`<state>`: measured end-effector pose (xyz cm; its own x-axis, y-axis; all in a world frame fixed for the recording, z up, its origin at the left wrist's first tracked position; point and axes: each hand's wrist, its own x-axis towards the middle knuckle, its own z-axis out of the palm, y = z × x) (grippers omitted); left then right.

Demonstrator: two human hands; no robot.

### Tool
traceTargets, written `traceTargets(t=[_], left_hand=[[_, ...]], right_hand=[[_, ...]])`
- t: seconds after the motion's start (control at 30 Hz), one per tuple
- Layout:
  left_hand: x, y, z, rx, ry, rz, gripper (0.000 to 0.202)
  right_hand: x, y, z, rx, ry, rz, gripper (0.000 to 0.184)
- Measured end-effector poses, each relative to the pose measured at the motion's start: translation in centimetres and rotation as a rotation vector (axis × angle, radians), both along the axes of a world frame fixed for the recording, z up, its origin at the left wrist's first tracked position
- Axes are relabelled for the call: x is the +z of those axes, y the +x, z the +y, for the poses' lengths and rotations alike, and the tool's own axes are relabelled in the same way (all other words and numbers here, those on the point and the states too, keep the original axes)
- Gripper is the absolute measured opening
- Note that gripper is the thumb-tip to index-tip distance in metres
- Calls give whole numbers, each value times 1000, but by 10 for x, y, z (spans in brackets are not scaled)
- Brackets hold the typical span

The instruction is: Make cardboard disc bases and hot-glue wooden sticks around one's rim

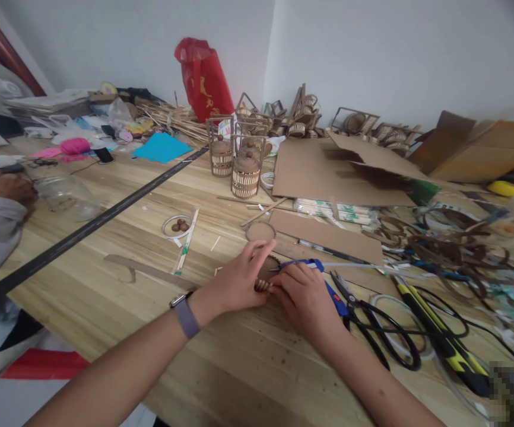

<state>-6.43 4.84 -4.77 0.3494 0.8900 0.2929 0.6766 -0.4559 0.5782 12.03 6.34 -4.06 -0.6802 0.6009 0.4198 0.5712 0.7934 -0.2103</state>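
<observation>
My left hand (243,273), a watch on its wrist, closes around the near side of a small round brown piece (269,268) with short pale wooden sticks (263,286) set along its rim. The fingertips of my right hand (305,296) pinch at those sticks; the exact one is partly hidden. Right behind my right hand lies a blue glue gun (314,263). Black-handled scissors (355,305) rest to the right of it. Just beyond my left hand is a thin brown ring (260,231). A brown strip (150,268) lies left of my hands.
Small tiered baskets (246,175) stand at the back, near a red bag (206,80). Cardboard sheets (301,169) lie at back right. A yellow-black utility knife (439,338) and tangled brown strips (448,237) are right. A white ring (164,228) surrounds several brown beads (180,225). Another person's hands (10,190) are left.
</observation>
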Motion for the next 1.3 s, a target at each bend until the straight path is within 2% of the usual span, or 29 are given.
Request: traceTargets(t=[0.5,0.63,0.8,0.93,1.0,1.17,1.3], left_hand=[[-3,1,1,42,-27,13,95],[-5,1,0,49,-3,20,94],[-3,2,-2,69,-16,18,93],[0,3,-3,83,-35,33,89],[0,3,-3,82,-30,35,88],[-1,3,-3,81,-32,6,89],[-1,3,-3,87,-36,5,89]], right_hand=[[-6,1,-1,-6,-27,40,16],[-1,4,0,-24,-45,82,17],[17,24,12,-197,-92,100,22],[23,48,20,-417,-197,-99,28],[21,56,21,-459,-288,-172,29],[14,65,25,-377,-422,-110,21],[15,68,31,-322,-504,-43,23]])
